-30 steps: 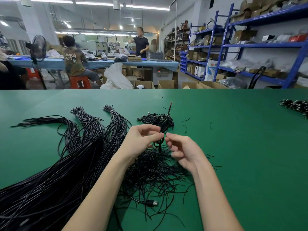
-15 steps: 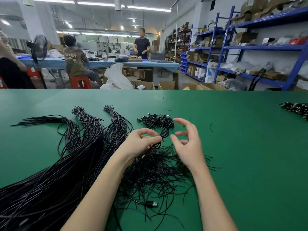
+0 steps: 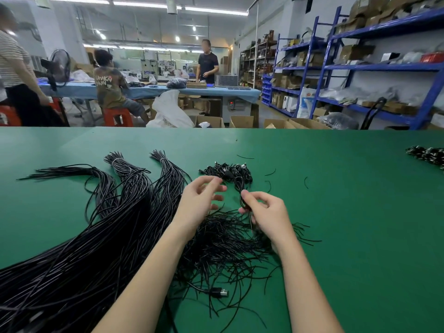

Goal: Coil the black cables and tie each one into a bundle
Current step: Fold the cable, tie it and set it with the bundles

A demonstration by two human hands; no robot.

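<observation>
Hands (image 3: 269,212) pinch coiled cable (image 3: 239,185).

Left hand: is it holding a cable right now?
No. The left hand hangs open above the green table with nothing in it, while the right hand pinches the coiled cable.

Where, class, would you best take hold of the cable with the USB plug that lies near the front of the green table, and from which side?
Grip the cable just behind its USB plug, coming from above. The plug lies flat, metal tip pointing right, a little clear of the loose wire ties, so the left hand, which holds nothing, could probably pinch it there without snagging others.
</observation>
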